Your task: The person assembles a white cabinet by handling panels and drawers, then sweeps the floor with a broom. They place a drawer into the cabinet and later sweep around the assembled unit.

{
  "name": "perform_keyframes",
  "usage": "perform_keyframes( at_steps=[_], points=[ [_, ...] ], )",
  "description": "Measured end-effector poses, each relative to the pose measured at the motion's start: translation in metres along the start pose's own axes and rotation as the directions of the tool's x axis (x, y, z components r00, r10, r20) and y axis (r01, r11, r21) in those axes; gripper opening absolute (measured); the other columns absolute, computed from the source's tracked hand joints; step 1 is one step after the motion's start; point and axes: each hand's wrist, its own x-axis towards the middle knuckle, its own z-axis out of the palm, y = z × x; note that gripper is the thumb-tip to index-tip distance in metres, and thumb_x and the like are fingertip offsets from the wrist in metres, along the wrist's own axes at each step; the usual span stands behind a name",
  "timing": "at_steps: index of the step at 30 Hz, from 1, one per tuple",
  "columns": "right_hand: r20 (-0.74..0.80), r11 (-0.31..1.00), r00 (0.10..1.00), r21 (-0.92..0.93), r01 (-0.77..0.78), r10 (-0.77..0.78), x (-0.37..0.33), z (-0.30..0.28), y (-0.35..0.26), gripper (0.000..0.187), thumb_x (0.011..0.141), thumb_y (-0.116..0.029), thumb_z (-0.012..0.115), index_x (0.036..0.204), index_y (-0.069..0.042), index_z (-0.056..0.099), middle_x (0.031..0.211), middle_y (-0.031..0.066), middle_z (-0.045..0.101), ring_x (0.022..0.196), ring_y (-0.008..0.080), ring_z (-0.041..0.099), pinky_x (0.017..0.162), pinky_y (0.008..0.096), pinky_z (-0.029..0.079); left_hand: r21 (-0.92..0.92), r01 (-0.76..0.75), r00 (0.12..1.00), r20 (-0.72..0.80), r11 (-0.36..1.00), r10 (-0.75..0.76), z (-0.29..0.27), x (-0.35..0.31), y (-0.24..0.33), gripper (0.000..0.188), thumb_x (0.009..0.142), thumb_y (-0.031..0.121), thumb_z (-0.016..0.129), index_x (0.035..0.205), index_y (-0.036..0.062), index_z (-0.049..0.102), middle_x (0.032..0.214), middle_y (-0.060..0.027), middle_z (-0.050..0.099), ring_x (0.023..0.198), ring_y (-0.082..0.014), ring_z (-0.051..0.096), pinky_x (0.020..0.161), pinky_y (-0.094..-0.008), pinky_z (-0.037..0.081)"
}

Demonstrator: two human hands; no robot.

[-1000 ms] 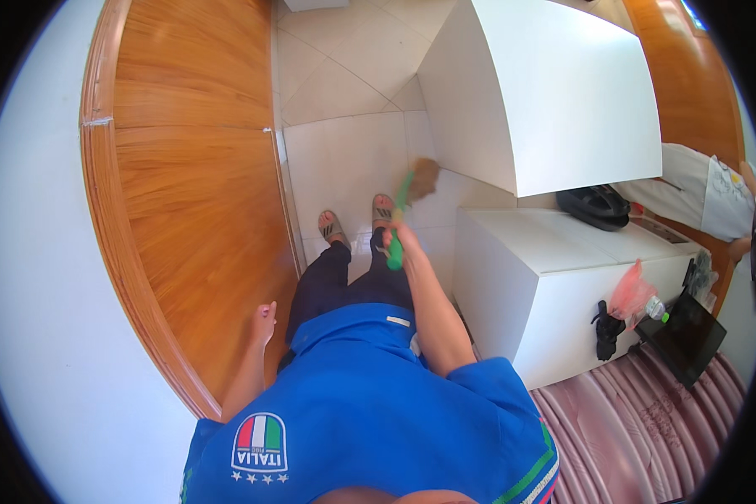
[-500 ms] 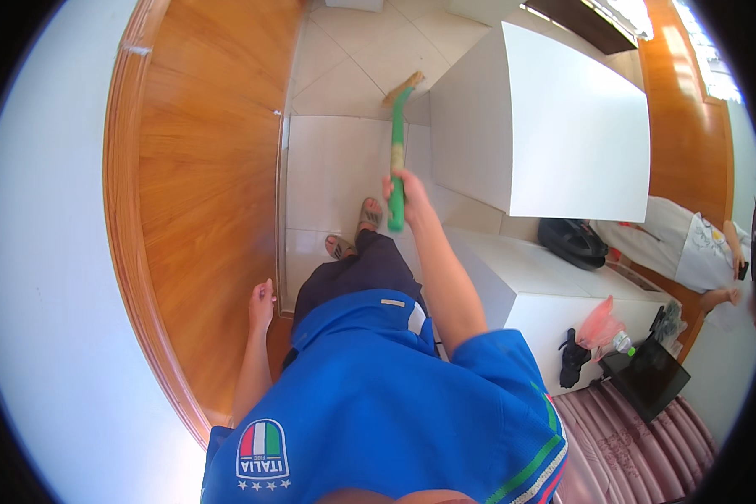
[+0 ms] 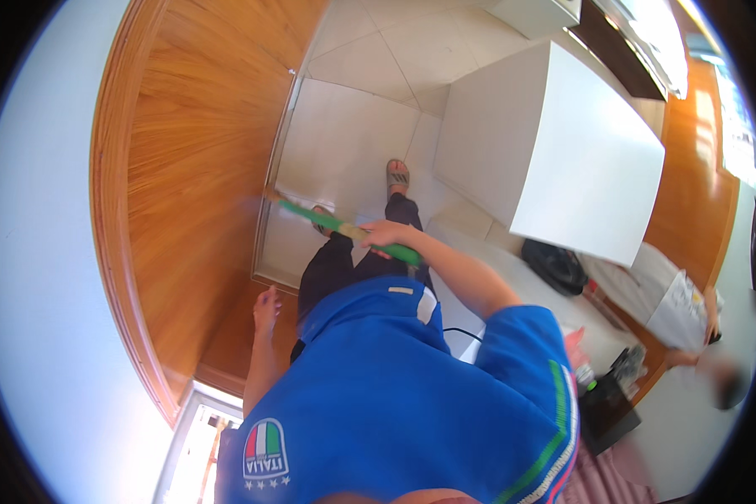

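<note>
My right hand (image 3: 386,235) is closed around the green handle of a hand broom (image 3: 344,228). The broom slants across my front, and its tan bristle end is toward the wooden door on the left, near the floor edge, partly smeared by motion. The handle's lower end passes just above my dark trousers. My left hand (image 3: 266,309) hangs by my left side near the wooden panel, with loosely bent fingers and nothing in them.
A wooden door (image 3: 210,109) lines the left. Pale tiles (image 3: 353,126) lie under my sandalled feet. A white cabinet (image 3: 563,151) stands at right; beyond it are a black bag (image 3: 554,266), a dark monitor (image 3: 605,416) and another person (image 3: 680,307) in light clothing.
My right hand has swung the broom from the cabinet's side leftward to the door side and drawn it nearer. My view has turned, and one foot has stepped forward.
</note>
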Motion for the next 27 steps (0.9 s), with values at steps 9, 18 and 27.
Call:
perform_keyframes(
  at_steps=[9, 18, 27],
  points=[
    [-0.166, 0.997, 0.983, 0.000, 0.074, -0.073, 0.017, -0.237, 0.012, 0.022, 0.086, -0.024, 0.071, 0.098, -0.005, 0.068, 0.071, 0.0107, 0.065, 0.057, 0.0208, 0.063, 0.050, 0.0360, 0.051, -0.165, 0.156, 0.979, -0.104, 0.974, -0.175, 0.093, -0.104, -0.001, 0.051, 0.096, 0.053, 0.067, 0.110, 0.0034, 0.066, 0.086, -0.0027, 0.064, 0.073, -0.0115, 0.065, 0.055, -0.0236, 0.048],
    [-0.467, 0.996, 0.884, -0.052, -0.069, 0.037, -0.127, -0.360, -0.074, 0.019, 0.093, -0.016, 0.063, 0.111, -0.007, 0.063, 0.072, 0.0051, 0.058, 0.055, 0.0147, 0.056, 0.049, 0.0325, 0.048, -0.251, 0.124, 0.985, -0.082, 0.960, -0.149, 0.150, -0.118, -0.008, 0.049, 0.099, 0.050, 0.065, 0.115, 0.0034, 0.065, 0.083, -0.0022, 0.062, 0.068, -0.0102, 0.061, 0.056, -0.0248, 0.049],
    [-0.560, 0.909, 0.816, -0.400, -0.114, -0.144, -0.189, -0.312, -0.085, 0.037, 0.089, -0.014, 0.064, 0.125, -0.006, 0.062, 0.071, 0.0099, 0.061, 0.050, 0.0186, 0.059, 0.046, 0.0366, 0.049, -0.365, 0.179, 0.969, -0.093, 0.914, -0.227, 0.179, -0.122, -0.053, 0.052, 0.097, 0.055, 0.065, 0.115, 0.0060, 0.066, 0.091, -0.0022, 0.068, 0.078, -0.0115, 0.066, 0.061, -0.0258, 0.051]
  ],
)
